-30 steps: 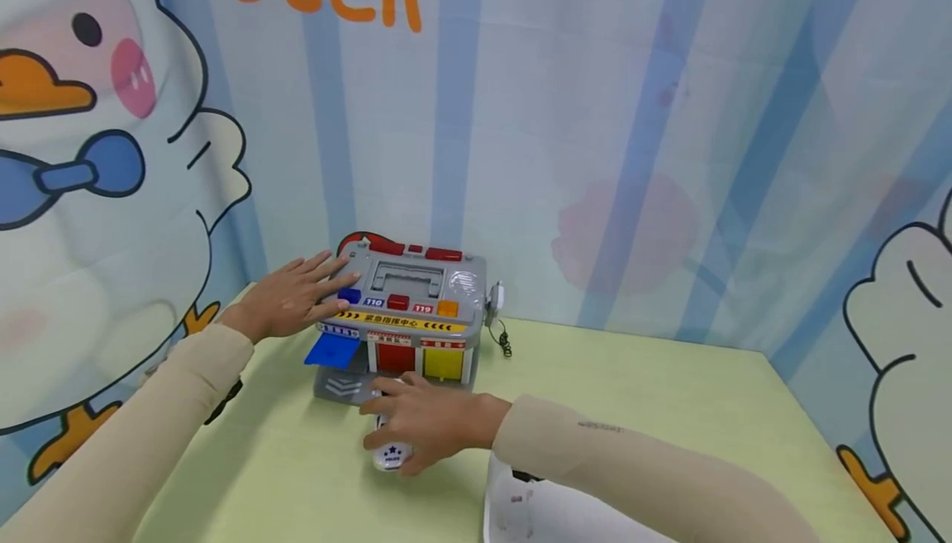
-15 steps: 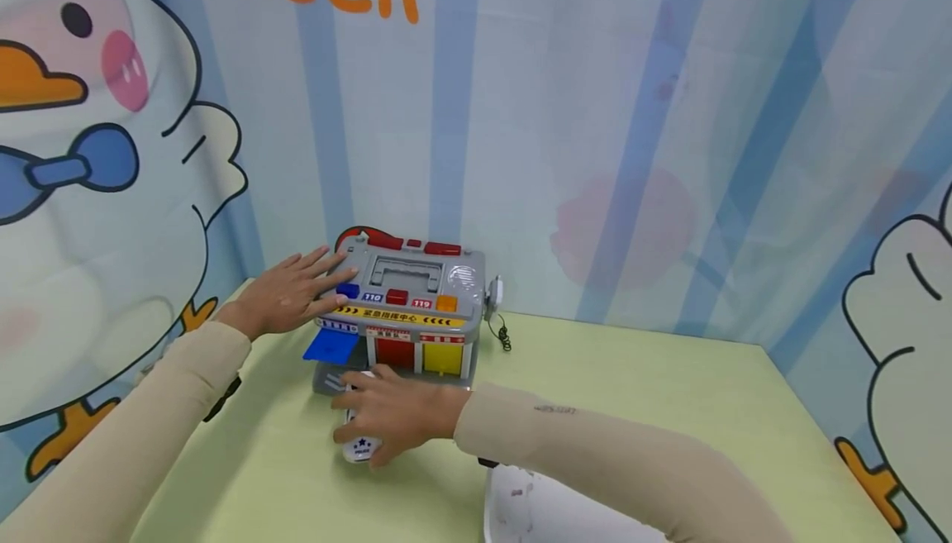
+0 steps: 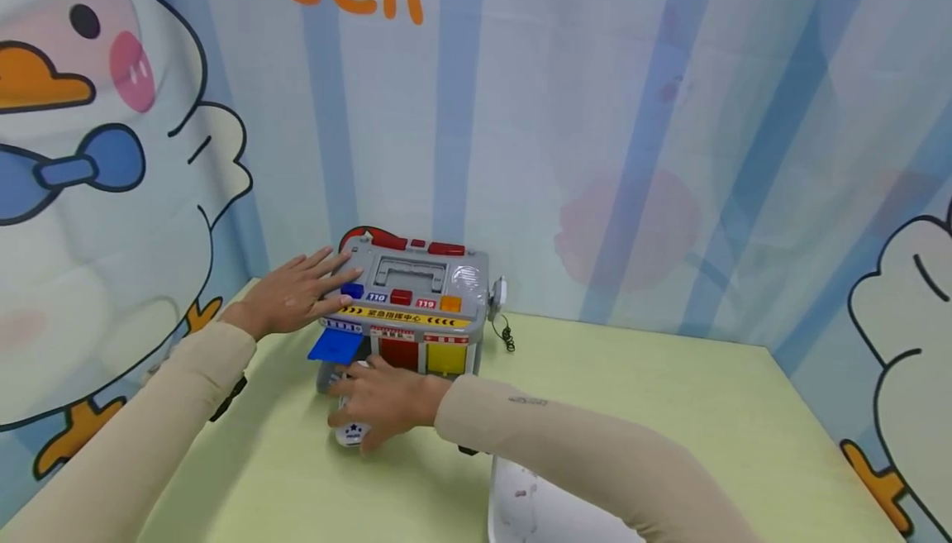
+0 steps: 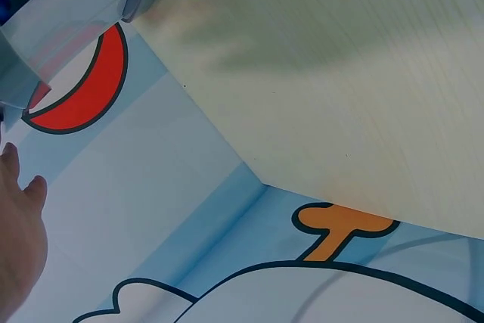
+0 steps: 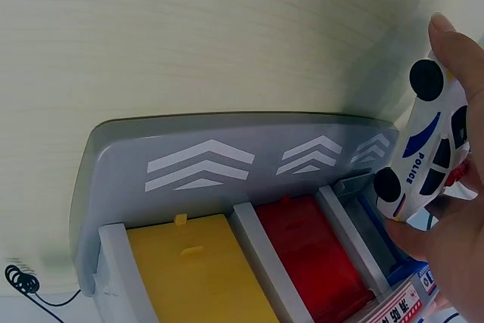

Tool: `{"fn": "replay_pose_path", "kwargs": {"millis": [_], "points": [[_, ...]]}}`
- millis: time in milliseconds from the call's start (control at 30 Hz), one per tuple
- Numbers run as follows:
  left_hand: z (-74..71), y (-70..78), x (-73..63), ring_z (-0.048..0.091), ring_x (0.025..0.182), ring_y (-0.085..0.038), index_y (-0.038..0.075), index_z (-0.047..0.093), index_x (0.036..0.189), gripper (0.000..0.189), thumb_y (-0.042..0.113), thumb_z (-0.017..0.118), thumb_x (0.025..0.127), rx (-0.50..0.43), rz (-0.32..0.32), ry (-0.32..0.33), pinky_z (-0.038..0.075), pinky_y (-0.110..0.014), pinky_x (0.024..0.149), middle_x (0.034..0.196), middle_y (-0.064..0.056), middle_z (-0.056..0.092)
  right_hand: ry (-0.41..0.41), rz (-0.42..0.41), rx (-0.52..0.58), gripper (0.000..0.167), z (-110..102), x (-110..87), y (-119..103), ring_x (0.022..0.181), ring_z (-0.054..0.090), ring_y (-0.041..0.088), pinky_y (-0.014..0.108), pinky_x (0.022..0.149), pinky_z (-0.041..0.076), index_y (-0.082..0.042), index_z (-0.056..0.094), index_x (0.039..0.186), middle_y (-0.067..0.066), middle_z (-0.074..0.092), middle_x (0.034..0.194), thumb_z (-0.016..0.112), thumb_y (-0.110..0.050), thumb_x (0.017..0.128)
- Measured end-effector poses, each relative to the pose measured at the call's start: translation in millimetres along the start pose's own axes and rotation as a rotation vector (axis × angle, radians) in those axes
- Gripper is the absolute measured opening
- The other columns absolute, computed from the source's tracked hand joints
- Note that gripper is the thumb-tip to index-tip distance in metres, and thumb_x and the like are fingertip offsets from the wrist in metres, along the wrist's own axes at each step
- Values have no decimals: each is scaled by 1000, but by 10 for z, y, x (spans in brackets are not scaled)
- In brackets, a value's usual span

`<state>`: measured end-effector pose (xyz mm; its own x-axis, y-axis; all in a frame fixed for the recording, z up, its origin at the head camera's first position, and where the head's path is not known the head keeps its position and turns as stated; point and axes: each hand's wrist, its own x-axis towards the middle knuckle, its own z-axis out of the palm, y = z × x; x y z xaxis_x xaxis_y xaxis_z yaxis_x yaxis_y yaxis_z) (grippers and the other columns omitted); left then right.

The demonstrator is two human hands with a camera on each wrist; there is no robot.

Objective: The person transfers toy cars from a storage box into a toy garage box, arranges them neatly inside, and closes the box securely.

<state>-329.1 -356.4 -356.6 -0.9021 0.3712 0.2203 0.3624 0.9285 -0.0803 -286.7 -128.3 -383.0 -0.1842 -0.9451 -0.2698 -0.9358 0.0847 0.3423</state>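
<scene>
A grey toy emergency station (image 3: 479, 278) stands at the back of the table, with blue, red and orange buttons on top. My left hand (image 3: 286, 297) rests on its left end, fingers straight and spread beside the blue button (image 3: 353, 289). The blue door (image 3: 336, 346) is raised; the red door (image 5: 314, 259) and yellow door (image 5: 200, 270) are down. My right hand (image 3: 387, 401) grips a white toy police car (image 5: 427, 149) between thumb and fingers, at the ramp before the blue-door bay. In the head view that hand covers most of the car.
A white tray (image 3: 535, 514) lies at the front, partly under the right forearm. A coiled black cord (image 3: 506, 335) hangs off the station's right side. A duck-print curtain (image 3: 521, 113) stands behind the pale table (image 3: 632, 394).
My right hand has carried the police car left and slightly forward, from before the red door to before the blue-door bay. The left hand has stayed on the station.
</scene>
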Motion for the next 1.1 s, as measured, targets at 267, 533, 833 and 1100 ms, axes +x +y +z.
{"fn": "replay_pose_path", "kwargs": {"millis": [267,533,833,1100], "points": [[-32,11,-2,15,153,-44,18,32,157,64,50,43,103,-1,-10,-11,17,-62,122,166,-14,23,-10,22,-38,61,37,88,7,152,30,22,47,122,31,-40,49,146,-4,39,160,61,-58,90],[-29,21,-14,16,153,-44,17,33,157,64,50,43,102,0,-8,-2,18,-62,122,166,-15,24,-10,64,-77,61,88,175,13,147,38,19,41,120,34,-41,45,148,-5,39,160,58,-61,91],[-24,34,-17,17,153,-44,17,34,157,64,49,44,102,-11,-8,3,18,-62,122,166,-14,25,-14,84,-89,60,114,222,1,145,40,17,40,120,34,-41,46,148,-7,41,159,56,-61,92],[-12,20,-14,16,153,-43,18,34,157,64,51,43,102,-17,-8,2,18,-61,122,166,-14,25,-31,108,-58,61,93,271,-7,145,41,16,38,120,34,-41,45,148,-7,40,159,56,-61,92]]}}
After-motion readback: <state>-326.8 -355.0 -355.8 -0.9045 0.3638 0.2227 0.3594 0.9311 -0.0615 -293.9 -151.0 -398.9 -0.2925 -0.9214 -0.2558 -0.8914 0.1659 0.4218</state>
